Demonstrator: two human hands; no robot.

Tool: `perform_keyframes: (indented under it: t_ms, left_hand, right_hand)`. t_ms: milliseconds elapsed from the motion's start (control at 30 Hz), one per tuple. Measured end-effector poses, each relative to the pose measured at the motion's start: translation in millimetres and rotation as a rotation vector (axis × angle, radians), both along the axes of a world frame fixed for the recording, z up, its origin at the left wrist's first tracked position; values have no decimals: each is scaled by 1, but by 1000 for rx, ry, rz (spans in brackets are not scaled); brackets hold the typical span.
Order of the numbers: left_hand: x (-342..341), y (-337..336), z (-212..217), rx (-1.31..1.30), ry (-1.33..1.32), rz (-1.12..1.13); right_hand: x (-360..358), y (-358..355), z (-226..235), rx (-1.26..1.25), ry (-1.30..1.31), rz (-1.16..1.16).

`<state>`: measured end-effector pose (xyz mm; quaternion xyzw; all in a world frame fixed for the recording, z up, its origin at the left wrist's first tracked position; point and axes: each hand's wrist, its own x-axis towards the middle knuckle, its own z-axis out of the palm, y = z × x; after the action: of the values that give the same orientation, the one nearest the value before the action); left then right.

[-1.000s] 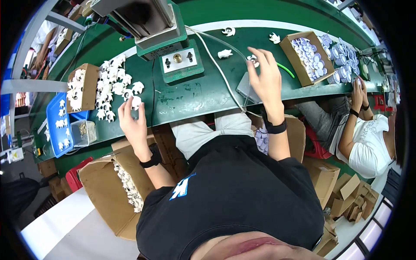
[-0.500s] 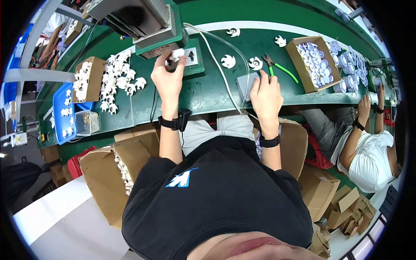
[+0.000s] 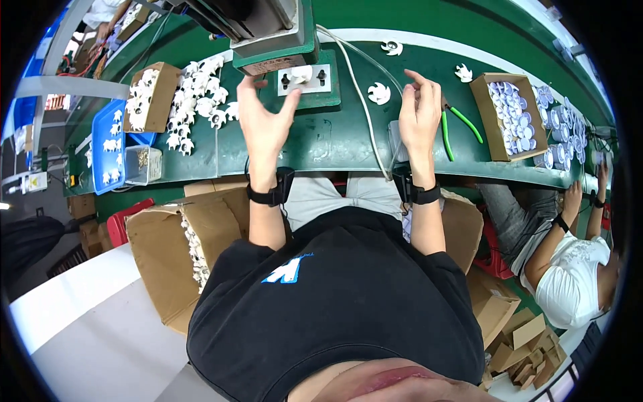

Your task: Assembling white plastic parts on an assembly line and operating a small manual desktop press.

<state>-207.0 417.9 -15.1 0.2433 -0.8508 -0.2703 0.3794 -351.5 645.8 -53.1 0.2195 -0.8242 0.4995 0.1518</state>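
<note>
My left hand hovers with its fingers spread and empty, just in front of a green press machine. A white plastic part sits on the machine's white fixture plate, beyond my fingertips. My right hand rests over the green bench, fingers loosely apart, holding nothing I can see. Another white fan-shaped part lies on the bench just left of it. Green-handled pliers lie right beside that hand.
A pile of white parts and a cardboard box of them are at left, beside a blue tray. A box of round parts stands right. A white cable crosses the bench. A co-worker sits at right.
My left hand carried a white part from the pile to the machine's fixture, left it there and has drawn back open. My right hand stayed near the pliers.
</note>
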Motion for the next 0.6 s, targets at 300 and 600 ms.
perform_keyframes:
  t_ms: [300,600]
  left_hand:
    - [72,-97,-43,-500,-403,-99]
    - [92,-94,-38,-112,-497,-28]
  right_hand:
    - [7,4,3,-63,19,-8]
    - [56,-70,70,66,-72,418]
